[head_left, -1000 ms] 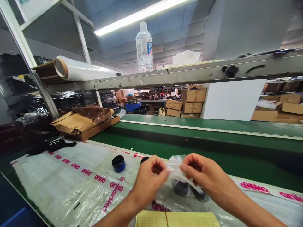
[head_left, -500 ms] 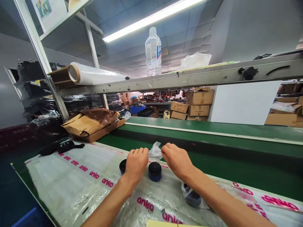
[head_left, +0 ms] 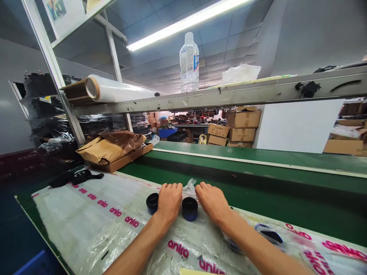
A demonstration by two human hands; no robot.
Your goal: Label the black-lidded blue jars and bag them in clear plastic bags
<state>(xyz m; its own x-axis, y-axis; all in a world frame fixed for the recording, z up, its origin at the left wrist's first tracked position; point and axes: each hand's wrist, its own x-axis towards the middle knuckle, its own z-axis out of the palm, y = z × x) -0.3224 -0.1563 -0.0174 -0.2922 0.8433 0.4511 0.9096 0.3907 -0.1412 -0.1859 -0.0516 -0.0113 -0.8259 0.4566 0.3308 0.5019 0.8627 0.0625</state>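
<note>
At a green conveyor workbench (head_left: pixel 229 179), cardboard boxes (head_left: pixel 242 130) beyond, anko-printed plastic sheeting (head_left: pixel 86 208) across the surface, left hand (head_left: pixel 169 202) between a black-lidded jar (head_left: pixel 152 203) and a blue jar (head_left: pixel 189 209), right hand (head_left: pixel 211 203) just beside it, fingers (head_left: pixel 202 187) slightly spread, pinching nothing, small clear plastic bag (head_left: pixel 189 189) between both hands

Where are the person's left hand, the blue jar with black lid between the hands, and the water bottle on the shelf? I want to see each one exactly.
Left hand (head_left: pixel 169 202): head view, on the back of the hand.
Blue jar (head_left: pixel 189 204): head view, on its black lid.
Water bottle (head_left: pixel 187 61): head view, on its label.
</note>
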